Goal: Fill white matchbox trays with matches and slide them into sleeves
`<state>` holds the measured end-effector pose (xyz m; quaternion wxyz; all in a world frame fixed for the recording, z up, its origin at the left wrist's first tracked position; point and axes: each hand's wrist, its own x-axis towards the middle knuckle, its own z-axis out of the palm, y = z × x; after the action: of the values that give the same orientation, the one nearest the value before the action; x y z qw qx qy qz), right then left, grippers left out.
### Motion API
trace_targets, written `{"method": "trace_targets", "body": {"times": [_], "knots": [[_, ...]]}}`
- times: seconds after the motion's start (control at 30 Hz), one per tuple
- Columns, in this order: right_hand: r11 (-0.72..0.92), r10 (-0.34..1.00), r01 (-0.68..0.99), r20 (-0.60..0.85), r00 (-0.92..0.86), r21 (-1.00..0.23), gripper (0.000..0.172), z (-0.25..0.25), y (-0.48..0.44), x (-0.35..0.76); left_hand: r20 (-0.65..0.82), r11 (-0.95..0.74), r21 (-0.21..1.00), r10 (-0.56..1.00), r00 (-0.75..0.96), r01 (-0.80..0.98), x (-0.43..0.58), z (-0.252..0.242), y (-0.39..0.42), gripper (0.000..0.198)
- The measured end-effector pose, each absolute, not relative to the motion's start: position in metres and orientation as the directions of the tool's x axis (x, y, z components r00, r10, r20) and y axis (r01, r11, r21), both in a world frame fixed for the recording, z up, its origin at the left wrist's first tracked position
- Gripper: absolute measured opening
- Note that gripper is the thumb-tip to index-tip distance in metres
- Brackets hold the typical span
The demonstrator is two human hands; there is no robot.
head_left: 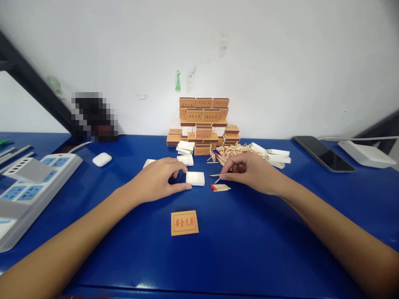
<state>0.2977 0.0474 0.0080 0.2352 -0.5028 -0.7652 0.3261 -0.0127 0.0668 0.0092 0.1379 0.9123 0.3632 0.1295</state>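
My left hand (pixel 162 177) has its thumb and index finger at the left side of a small white matchbox tray (pixel 195 179), steadying it on the blue table. My right hand (pixel 247 171) pinches a couple of red-tipped matches (pixel 215 175) between thumb and fingers, just right of the tray. Below those fingertips lies a small neat bundle of matches (pixel 221 187), heads to the left. Nearer to me, an orange matchbox sleeve (pixel 184 223) with red characters rests flat. Behind my right hand a loose heap of matches (pixel 232 151) spreads out, partly hidden by it.
Stacked orange matchboxes (pixel 203 116) stand against the white wall. More white trays (pixel 278 157) lie beside the match heap, and others (pixel 185 160) behind my left hand. A power strip (pixel 34 191) and white earbud case (pixel 102 159) are left; a phone (pixel 324 153) and white device (pixel 366 153) right.
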Motion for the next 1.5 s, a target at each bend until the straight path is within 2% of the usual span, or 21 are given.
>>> {"method": "trace_targets", "body": {"times": [0.33, 0.53, 0.8, 1.03, 1.23, 1.37, 1.5], "knots": [[0.245, 0.890, 0.659, -0.105, -0.444, -0.711, 0.027, 0.016, 0.046, 0.302, 0.127, -0.697, 0.336, 0.700, 0.703, 0.634, -0.011, 0.008, 0.068, 0.038], [0.276, 0.886, 0.655, -0.077, -0.456, -0.703, 0.029, 0.016, 0.046, 0.303, 0.137, -0.697, 0.348, 0.699, 0.702, 0.627, -0.012, 0.008, 0.068, 0.038], [0.376, 0.895, 0.716, 0.031, -0.445, -0.588, 0.027, 0.022, 0.050, 0.318, 0.117, -0.689, 0.341, 0.706, 0.699, 0.639, -0.011, 0.007, 0.067, 0.038], [0.415, 0.867, 0.751, -0.027, -0.498, -0.513, 0.016, 0.019, 0.043, 0.311, 0.117, -0.691, 0.337, 0.705, 0.700, 0.639, -0.010, 0.009, 0.067, 0.038], [0.411, 0.852, 0.729, -0.055, -0.521, -0.547, 0.022, 0.018, 0.042, 0.307, 0.119, -0.692, 0.341, 0.703, 0.702, 0.636, -0.010, 0.009, 0.067, 0.037], [0.456, 0.848, 0.709, 0.022, -0.529, -0.537, 0.028, 0.023, 0.044, 0.311, 0.116, -0.688, 0.342, 0.707, 0.698, 0.640, -0.010, 0.009, 0.067, 0.038], [0.471, 0.850, 0.698, 0.066, -0.522, -0.539, 0.026, 0.025, 0.042, 0.308, 0.121, -0.690, 0.341, 0.706, 0.698, 0.639, -0.010, 0.009, 0.067, 0.037]]}}
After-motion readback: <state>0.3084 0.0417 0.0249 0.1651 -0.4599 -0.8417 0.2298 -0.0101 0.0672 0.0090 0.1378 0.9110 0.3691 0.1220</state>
